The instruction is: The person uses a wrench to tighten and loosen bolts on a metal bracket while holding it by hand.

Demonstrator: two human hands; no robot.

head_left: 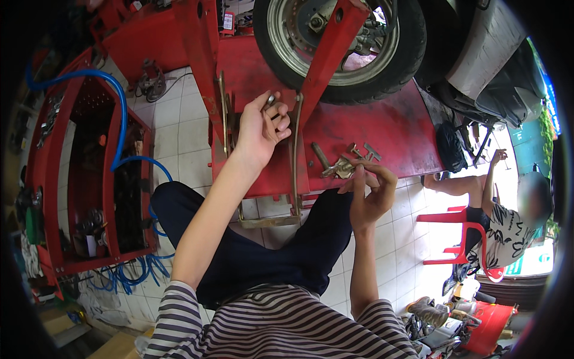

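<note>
My left hand (262, 125) is raised over the red work platform (382, 131), between two upright metal bars. Its fingers curl round a small, shiny metal cylinder (271, 100), whose end pokes out by the thumb. Lower and to the right, my right hand (373, 194) has thumb and fingertips brought together. Whether something small sits in that pinch is hidden. Just beyond those fingertips lies a cluster of small metal parts (342, 168) on the platform, with a short metal rod (320, 154) beside it and several loose pieces (371, 151) behind.
A motorcycle wheel (412, 60) stands at the platform's far side, behind a slanted red post (332, 51). On the left are a red tool cart (54, 239) and a blue air hose (124, 113). A person sits on a red plastic chair (445, 218) at right.
</note>
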